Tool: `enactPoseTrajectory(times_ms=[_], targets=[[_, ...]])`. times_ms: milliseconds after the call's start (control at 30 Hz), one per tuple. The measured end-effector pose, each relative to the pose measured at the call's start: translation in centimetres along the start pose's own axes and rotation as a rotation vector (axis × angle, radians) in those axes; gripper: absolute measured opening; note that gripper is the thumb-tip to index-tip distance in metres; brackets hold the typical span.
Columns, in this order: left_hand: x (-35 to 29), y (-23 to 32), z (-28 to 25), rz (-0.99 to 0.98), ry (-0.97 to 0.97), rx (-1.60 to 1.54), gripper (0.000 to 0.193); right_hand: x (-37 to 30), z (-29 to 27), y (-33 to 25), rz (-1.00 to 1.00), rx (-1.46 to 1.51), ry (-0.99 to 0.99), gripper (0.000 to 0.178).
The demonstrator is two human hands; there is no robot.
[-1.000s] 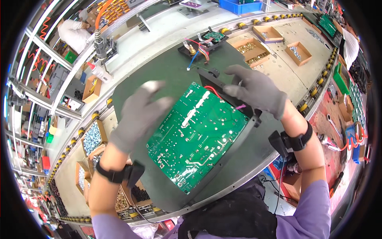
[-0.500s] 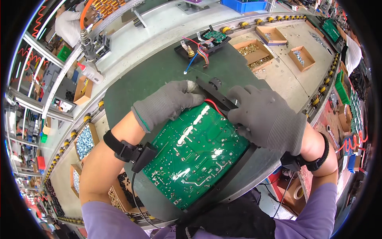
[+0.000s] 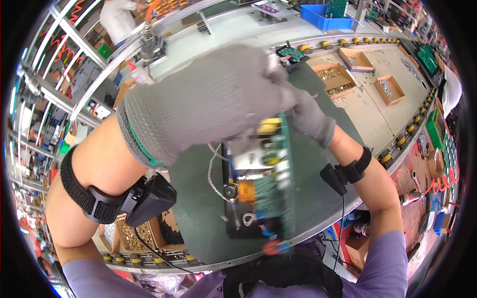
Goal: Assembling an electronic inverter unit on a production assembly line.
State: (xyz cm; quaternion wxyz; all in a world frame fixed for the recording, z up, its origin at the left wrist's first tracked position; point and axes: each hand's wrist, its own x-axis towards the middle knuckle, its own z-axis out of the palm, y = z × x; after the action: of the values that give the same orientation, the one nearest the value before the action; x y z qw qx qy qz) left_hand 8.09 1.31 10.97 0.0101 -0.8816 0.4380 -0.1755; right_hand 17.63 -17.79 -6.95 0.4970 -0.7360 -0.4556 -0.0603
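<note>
A green circuit board (image 3: 287, 179) stands on edge above the mat, smeared by motion. Its component side faces left, with a yellow transformer, an orange coil and connectors. My gloved left hand (image 3: 208, 92) looms large, its fingers curled at the board's upper end and partly hidden. Beside it, my gloved right hand (image 3: 310, 116) is closed at the same upper end. Underneath lies a black housing (image 3: 233, 229) with a white twisted wire (image 3: 211, 179) at its left side.
A green mat (image 3: 194, 218) covers the worktop. Beyond my hands sits a black case with a small circuit board (image 3: 290, 53). Cardboard trays of brass parts (image 3: 330, 79) and silver parts (image 3: 389, 92) stand at right, more screw trays (image 3: 134, 233) at lower left. A blue bin (image 3: 325, 20) is behind.
The board has swung from lying solder side up to standing on edge, uncovering the black housing below. My left hand rose closer to the camera; the view shifted a little.
</note>
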Motion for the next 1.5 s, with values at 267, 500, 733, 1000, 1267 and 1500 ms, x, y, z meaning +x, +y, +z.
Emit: enactPoseTrajectory(times_ms=[267,500,733,1000,1267,1500], targets=[[-6.3,0.3,1.1,-0.783,-0.042,-0.271,0.027,-0.8,-4.1,-4.2,0.186,0.119,0.057,0.035],[-10.0,2.2,8.0,-0.56,0.317,0.199,0.047,3.7,0.5,-10.4,-0.031,-0.249,0.084,0.035],[-14.4,5.5,12.2,-1.059,0.731,-0.354,0.01,9.8,2.1,-10.0,-0.018,-0.723,-0.168,0.036],[-14.1,4.7,14.8,-1.376,0.225,-1.073,0.03,11.0,2.7,-9.5,0.203,-0.583,-0.386,0.026],[-12.7,5.5,16.6,-1.525,0.504,-1.639,0.025,11.0,3.3,-9.2,0.294,-0.526,-0.283,0.025],[-13.2,6.4,17.2,-1.395,0.857,-1.988,0.022,12.0,2.3,-6.5,0.359,-0.256,-0.317,0.026]])
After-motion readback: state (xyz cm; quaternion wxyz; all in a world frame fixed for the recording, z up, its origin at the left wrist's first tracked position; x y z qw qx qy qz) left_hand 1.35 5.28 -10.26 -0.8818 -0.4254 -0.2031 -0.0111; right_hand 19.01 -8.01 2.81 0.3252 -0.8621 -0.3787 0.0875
